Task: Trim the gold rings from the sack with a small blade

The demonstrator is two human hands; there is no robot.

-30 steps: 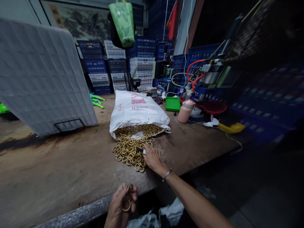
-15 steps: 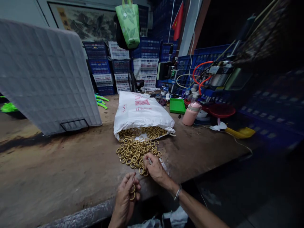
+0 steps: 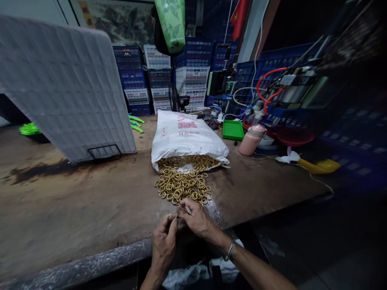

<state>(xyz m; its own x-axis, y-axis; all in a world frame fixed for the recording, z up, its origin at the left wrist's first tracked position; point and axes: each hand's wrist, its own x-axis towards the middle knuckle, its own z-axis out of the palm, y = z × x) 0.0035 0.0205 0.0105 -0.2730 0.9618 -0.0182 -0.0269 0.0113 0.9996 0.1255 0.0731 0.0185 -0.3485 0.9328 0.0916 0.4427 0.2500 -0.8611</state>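
Note:
A heap of brass-coloured rings (image 3: 181,186) spills from the mouth of a white woven sack (image 3: 189,137) onto the table. Just in front of the heap, my left hand (image 3: 165,239) is closed, thumb and forefinger pinching a brass ring, of which only a sliver shows at the fingertips. The rest of what lies in that palm is hidden. My right hand (image 3: 195,217) meets it fingertip to fingertip, closed around a thin, silvery metal piece (image 3: 188,209) whose kind I cannot make out. A metal bracelet circles the right wrist.
A tall white padded panel (image 3: 69,92) stands on the table (image 3: 90,209) at left. Rightward are a green tray (image 3: 232,130), a pink bottle (image 3: 251,140) and a yellow scoop (image 3: 320,166). Stacked crates (image 3: 193,76) line the back; the table's front edge runs close to me.
My hands have come together, with the right hand drawn back from the rings to the left fingertips. The rings hanging in my left hand are now mostly hidden. The view has shifted slightly left.

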